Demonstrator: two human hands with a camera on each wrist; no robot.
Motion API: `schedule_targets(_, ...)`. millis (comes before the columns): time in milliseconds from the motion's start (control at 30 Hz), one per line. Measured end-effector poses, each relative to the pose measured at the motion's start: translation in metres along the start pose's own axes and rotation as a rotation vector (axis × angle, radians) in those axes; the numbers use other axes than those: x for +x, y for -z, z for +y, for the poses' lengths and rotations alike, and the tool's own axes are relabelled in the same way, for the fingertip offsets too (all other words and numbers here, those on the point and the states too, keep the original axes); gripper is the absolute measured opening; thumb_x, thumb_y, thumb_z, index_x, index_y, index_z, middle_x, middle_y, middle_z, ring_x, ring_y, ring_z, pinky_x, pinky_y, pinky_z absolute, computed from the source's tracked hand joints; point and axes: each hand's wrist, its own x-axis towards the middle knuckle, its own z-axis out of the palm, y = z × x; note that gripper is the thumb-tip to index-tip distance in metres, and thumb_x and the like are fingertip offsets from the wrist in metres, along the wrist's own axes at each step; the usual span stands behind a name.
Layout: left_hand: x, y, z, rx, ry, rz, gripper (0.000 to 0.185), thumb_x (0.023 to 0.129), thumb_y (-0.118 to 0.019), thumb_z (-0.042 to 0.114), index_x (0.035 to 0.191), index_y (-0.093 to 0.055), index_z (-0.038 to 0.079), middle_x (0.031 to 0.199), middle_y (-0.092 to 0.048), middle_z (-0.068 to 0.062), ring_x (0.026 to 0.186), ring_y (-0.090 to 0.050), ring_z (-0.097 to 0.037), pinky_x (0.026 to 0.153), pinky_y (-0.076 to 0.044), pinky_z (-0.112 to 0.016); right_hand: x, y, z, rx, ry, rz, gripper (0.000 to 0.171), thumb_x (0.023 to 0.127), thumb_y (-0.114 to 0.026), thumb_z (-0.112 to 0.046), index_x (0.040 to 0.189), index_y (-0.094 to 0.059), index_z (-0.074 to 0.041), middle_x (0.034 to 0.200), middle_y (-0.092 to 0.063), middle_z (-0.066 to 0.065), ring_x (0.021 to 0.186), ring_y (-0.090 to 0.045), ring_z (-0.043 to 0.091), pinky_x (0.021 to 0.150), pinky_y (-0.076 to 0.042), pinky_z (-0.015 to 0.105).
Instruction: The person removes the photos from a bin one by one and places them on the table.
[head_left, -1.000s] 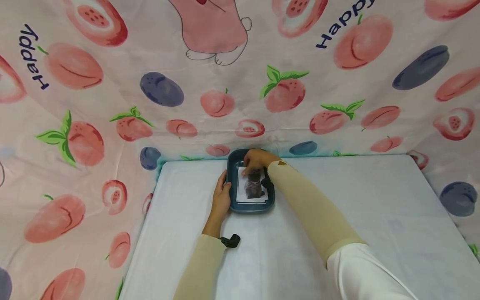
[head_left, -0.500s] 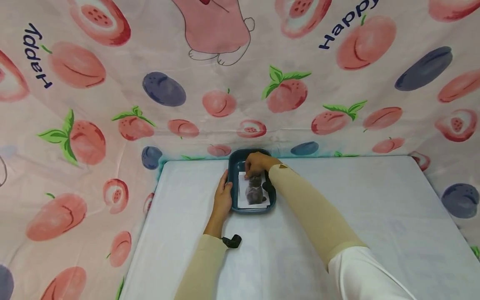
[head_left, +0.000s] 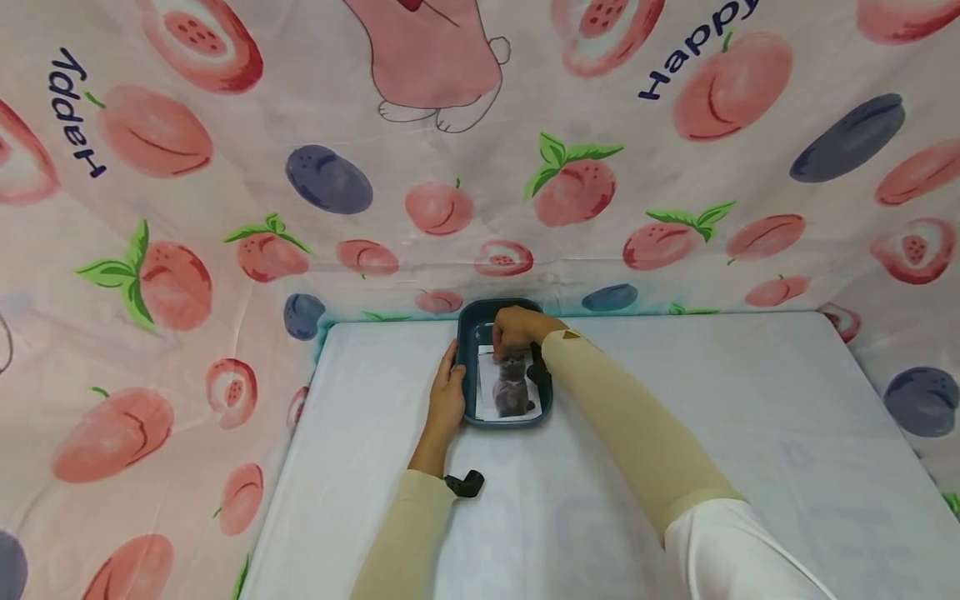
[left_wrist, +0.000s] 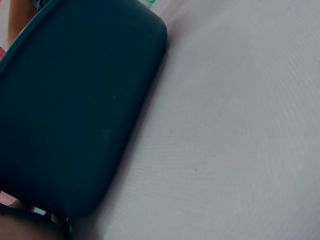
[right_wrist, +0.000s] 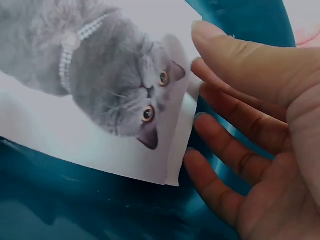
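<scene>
While your right hand [head_left: 519,327] has its lightly bent, parted fingers at the edge of a stack of white rectangular paper prints [head_left: 513,392], the top one shows a grey cat with amber eyes and a pale beaded collar; another sheet's edge peeps out beneath it. The stack lies inside a dark teal, round-cornered tray [head_left: 506,424] at the centre of the frame, and your left hand [head_left: 447,396] lies along the tray's left side, fingers extended. Under it you have a white cloth-covered table [head_left: 637,483], filling the lower middle. A pale pink fruit-print fabric backdrop [head_left: 480,158] spans the upper frame, with "Happy" lettered upper left and upper right.
</scene>
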Motion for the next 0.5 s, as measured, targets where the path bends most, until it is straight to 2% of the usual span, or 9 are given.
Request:
schedule_targets(133,0.001,-0.001,0.0,0.006,0.002,0.005,0.051,0.109,-0.041,0.025,0.157,-0.036,0.041,0.167,-0.031,0.004,0.156,-0.026,-0.024,0.126,-0.023,-0.05,-0.001,0.002,-0.001,0.007,0.028,-0.015,0.011,0.087,-0.082,-0.03,0.085,-0.08,-0.019,0.088,-0.074,-0.004,0.083,-0.062,0.013,0.075,-0.054,0.027)
schedule_targets(267,0.001,-0.001,0.0,0.004,-0.009,0.003,0.052,0.109,-0.04,0.024,0.159,-0.035,0.035,0.168,-0.031,0.002,0.155,-0.026,-0.026,0.126,-0.023,-0.052,-0.004,0.003,-0.001,0.04,0.069,-0.028,0.011,0.087,-0.082,-0.028,0.084,-0.077,-0.019,0.085,-0.072,-0.004,0.08,-0.061,0.012,0.072,-0.051,0.026)
schedule_targets(367,0.0,0.0,0.0,-0.002,-0.007,-0.001,0.052,0.109,-0.041,0.024,0.16,-0.034,0.032,0.168,-0.031,0.002,0.155,-0.026,-0.026,0.126,-0.023,-0.052,-0.007,0.003,0.001,0.094,0.087,-0.046,0.009,0.087,-0.081,-0.022,0.09,-0.075,-0.016,0.086,-0.07,-0.003,0.078,-0.06,0.012,0.071,-0.05,0.026)
schedule_targets(500,0.0,0.0,0.0,-0.01,-0.002,-0.006,0.052,0.109,-0.04,0.024,0.16,-0.034,0.033,0.168,-0.03,0.003,0.155,-0.026,-0.025,0.127,-0.023,-0.051,-0.012,0.003,0.002,0.133,0.105,-0.054,0.015,0.087,-0.08,-0.018,0.101,-0.076,-0.012,0.089,-0.072,-0.002,0.078,-0.059,0.013,0.072,-0.049,0.026)
